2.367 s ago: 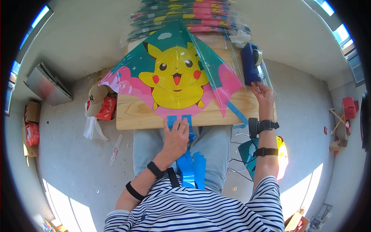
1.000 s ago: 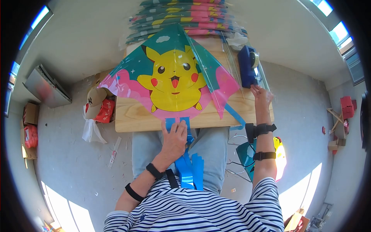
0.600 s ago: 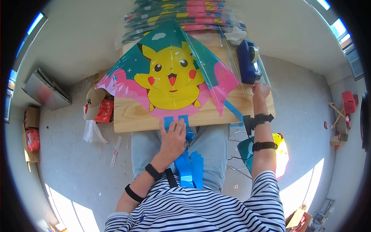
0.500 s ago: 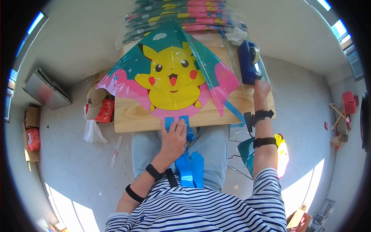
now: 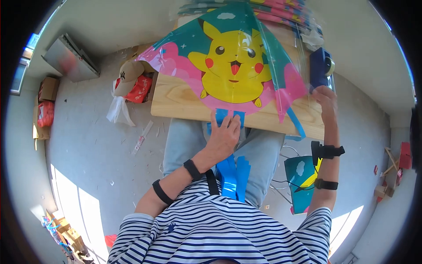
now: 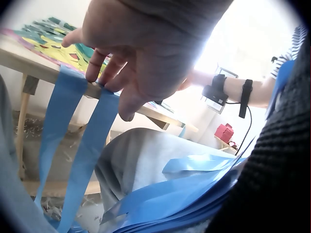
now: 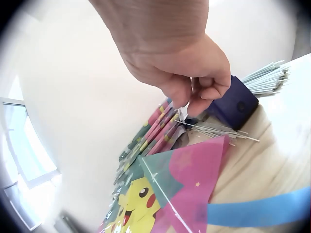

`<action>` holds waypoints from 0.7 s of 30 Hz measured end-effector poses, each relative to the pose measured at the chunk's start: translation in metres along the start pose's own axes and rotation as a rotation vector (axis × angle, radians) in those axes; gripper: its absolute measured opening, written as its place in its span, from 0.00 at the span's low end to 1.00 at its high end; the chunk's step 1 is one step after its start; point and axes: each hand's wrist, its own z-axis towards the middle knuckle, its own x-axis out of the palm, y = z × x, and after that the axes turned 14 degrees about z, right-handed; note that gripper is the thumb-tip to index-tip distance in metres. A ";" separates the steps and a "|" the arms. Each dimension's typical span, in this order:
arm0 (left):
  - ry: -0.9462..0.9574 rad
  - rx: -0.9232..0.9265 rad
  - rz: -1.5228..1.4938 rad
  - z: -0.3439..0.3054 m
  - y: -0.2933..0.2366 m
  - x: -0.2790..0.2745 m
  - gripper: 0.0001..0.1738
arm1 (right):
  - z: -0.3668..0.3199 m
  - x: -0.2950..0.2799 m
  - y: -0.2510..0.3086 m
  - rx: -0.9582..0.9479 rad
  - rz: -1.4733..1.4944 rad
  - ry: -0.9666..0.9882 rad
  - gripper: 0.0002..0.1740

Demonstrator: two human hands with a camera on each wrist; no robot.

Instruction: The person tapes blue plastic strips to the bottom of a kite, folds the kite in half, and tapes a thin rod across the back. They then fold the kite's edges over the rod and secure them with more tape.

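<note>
A kite (image 5: 237,66) printed with a yellow character lies on the wooden table (image 5: 176,99). Two blue strips (image 6: 88,145) hang from its lower edge. My left hand (image 5: 224,136) presses there with extended fingers; in the left wrist view the hand (image 6: 141,53) has its fingertips at the strips' top ends. At the front end of the dark blue tape dispenser (image 5: 319,66) is my right hand (image 5: 326,103). Seen from the right wrist, that hand (image 7: 180,60) has thumb and fingers pinched together, with a small clear bit of tape (image 7: 183,113) at the tips.
Packaged kites (image 5: 281,11) are stacked at the table's back. Thin rods (image 7: 218,132) lie beside the dispenser (image 7: 238,104). More blue strips (image 5: 228,176) lie across the lap. A cap (image 5: 131,70) and red bag (image 5: 140,89) sit left of the table.
The head view has shifted, so the table and kite appear further right and higher. My right fingers, spread earlier, are drawn together by the dispenser. My left hand stays on the strips.
</note>
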 end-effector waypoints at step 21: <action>-0.087 -0.059 -0.095 0.000 0.000 -0.004 0.22 | -0.012 0.215 0.027 -0.450 -0.737 1.206 0.04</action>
